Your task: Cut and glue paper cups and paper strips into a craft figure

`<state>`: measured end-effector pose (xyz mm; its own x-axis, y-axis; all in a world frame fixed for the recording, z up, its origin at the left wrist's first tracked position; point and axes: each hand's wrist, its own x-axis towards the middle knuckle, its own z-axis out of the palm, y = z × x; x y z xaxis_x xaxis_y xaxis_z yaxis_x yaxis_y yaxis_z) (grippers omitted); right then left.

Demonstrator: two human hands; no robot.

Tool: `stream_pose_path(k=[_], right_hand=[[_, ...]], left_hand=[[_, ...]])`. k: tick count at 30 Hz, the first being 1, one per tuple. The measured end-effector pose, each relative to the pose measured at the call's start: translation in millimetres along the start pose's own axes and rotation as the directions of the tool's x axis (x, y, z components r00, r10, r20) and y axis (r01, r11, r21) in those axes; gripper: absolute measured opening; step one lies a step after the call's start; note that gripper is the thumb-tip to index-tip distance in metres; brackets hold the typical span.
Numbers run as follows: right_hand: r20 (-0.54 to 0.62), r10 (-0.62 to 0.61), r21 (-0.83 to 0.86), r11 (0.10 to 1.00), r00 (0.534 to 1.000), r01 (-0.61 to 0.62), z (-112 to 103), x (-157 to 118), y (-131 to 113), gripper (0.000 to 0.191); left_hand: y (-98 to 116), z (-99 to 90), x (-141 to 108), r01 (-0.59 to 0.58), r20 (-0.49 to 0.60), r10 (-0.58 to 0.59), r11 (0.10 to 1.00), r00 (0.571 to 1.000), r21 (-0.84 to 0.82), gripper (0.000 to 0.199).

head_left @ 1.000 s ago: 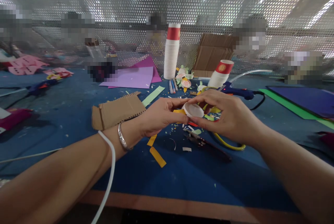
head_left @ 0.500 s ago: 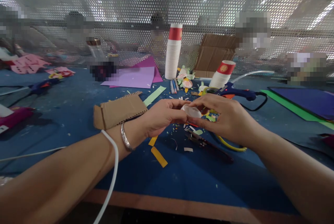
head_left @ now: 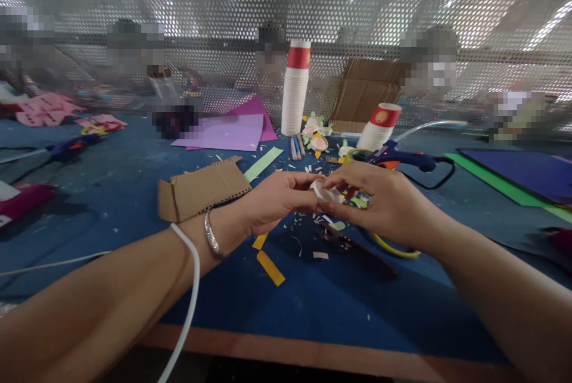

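Note:
Between my two hands, above the middle of the blue table (head_left: 313, 305), is a small white round piece (head_left: 328, 192) that looks like a cup base. My left hand (head_left: 286, 198) grips its left edge with thumb and fingers. From the other side, the thumb and fingers of my right hand (head_left: 375, 201) hold it too. Paper scraps (head_left: 308, 216) lie below. Dark-handled scissors (head_left: 361, 252) rest nearer to me, beside orange paper strips (head_left: 270, 268). A folded cardboard piece (head_left: 205, 189) lies behind my left wrist.
A tall cup stack (head_left: 295, 91) and a leaning shorter one (head_left: 379, 127) stand behind. A blue glue gun (head_left: 406, 158) lies right, near blue sheets (head_left: 522, 171). Purple paper (head_left: 227, 131) lies back left. A white cable (head_left: 193, 287) crosses my left forearm.
The white piece has tilted slightly between my fingers, and both hands have shifted a little. The whole view has moved slightly.

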<state>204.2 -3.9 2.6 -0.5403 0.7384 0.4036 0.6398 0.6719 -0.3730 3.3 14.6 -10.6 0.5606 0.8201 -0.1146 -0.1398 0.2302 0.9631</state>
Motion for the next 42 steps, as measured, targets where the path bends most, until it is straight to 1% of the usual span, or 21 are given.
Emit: stream_pose_path(k=[3,7,9,11,14,16,20,22,25,27,34,38,42], right_hand=[[0.006,0.006,-0.002,1.0,1.0,-0.006,0.2,0.5,-0.7,0.021],[0.003,0.014,0.009,1.0,1.0,-0.014,2.4,2.1,1.8,0.017],[0.006,0.023,0.013,1.0,1.0,-0.023,3.8,3.3,3.9,0.017],[0.012,0.04,0.019,0.999,0.999,-0.04,4.8,4.5,5.4,0.019],[0.002,0.053,0.048,0.997,0.999,-0.053,5.2,5.6,5.8,0.025],[-0.025,0.049,0.065,0.997,0.998,-0.047,5.0,5.3,5.5,0.027],[-0.073,0.017,0.059,0.998,0.997,-0.012,4.3,3.3,6.3,0.037],[-0.062,-0.013,0.055,0.998,0.998,0.016,3.9,2.7,7.6,0.041],[-0.036,-0.044,0.056,0.997,0.998,0.046,3.3,2.6,9.4,0.038],[-0.034,-0.05,0.055,0.997,0.998,0.052,3.0,2.5,10.5,0.036],[-0.022,-0.058,0.099,0.993,0.998,0.06,2.4,1.9,12.5,0.036],[0.004,-0.073,0.076,0.994,0.997,0.072,0.5,2.2,10.5,0.031],[0.026,-0.073,0.053,0.996,0.997,0.071,-1.5,1.5,8.6,0.032]], left_hand=[[-0.4,0.4,-0.4,-0.003,0.005,0.003,1.0,1.0,0.015,0.032],[-0.3,3.9,-1.2,-0.01,-0.025,0.011,0.999,1.0,0.036,0.026],[-0.9,5.9,-1.5,-0.026,-0.045,0.028,0.999,0.999,0.047,0.029],[-2.0,7.3,-1.6,-0.044,-0.09,0.047,0.998,0.995,0.041,0.041],[-3.2,8.0,-2.0,-0.081,-0.159,0.087,0.996,0.983,0.046,0.07],[-3.0,8.1,-2.7,-0.101,-0.172,0.115,0.991,0.978,0.092,0.076],[-2.1,7.4,-3.7,-0.132,-0.13,0.156,0.976,0.979,0.176,0.063],[-1.9,6.5,-3.5,-0.144,-0.11,0.163,0.976,0.98,0.164,0.055],[-1.8,5.3,-3.2,-0.149,-0.076,0.159,0.981,0.984,0.123,0.043],[-1.6,4.8,-3.2,-0.143,-0.065,0.15,0.984,0.987,0.102,0.039],[-1.0,6.0,-4.3,-0.14,-0.054,0.146,0.985,0.988,0.097,0.037],[0.5,7.3,-5.2,-0.11,-0.057,0.116,0.989,0.992,0.097,0.035],[1.3,5.2,-5.1,-0.1,-0.056,0.109,0.985,0.992,0.144,0.038]])
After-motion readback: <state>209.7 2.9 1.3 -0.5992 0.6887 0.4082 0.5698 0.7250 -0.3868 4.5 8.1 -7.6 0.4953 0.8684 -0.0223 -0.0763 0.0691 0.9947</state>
